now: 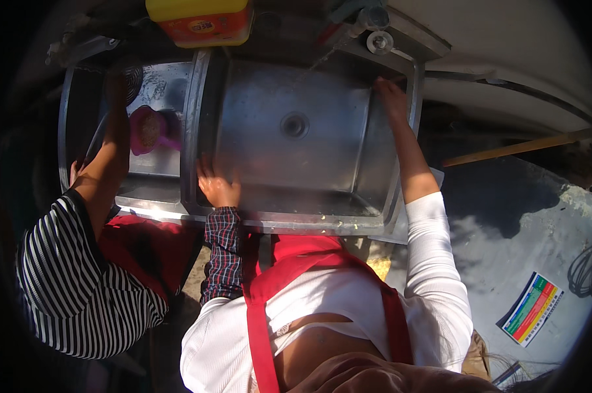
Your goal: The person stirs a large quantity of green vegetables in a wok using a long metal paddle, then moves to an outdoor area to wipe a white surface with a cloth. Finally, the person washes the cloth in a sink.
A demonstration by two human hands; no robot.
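Note:
Before me is a stainless steel sink (291, 223) with a large basin and a drain (294, 126) in its floor. My left hand (218, 185), fingers spread, rests at the left wall of this basin and holds nothing. At the basin's far right corner is my right hand (390, 93); its fingers are partly in shadow, and whether they grip anything is unclear. A thin stream of water (320, 61) runs from the tap (374, 18) at the back into the large basin.
A co-worker in a striped shirt (85, 290) reaches into the smaller left basin, where a pink handled strainer or scoop (146, 130) lies. A yellow and red container (202, 24) stands behind the sink. At right are a wooden stick (517, 147) and a coloured printed sheet (531, 309).

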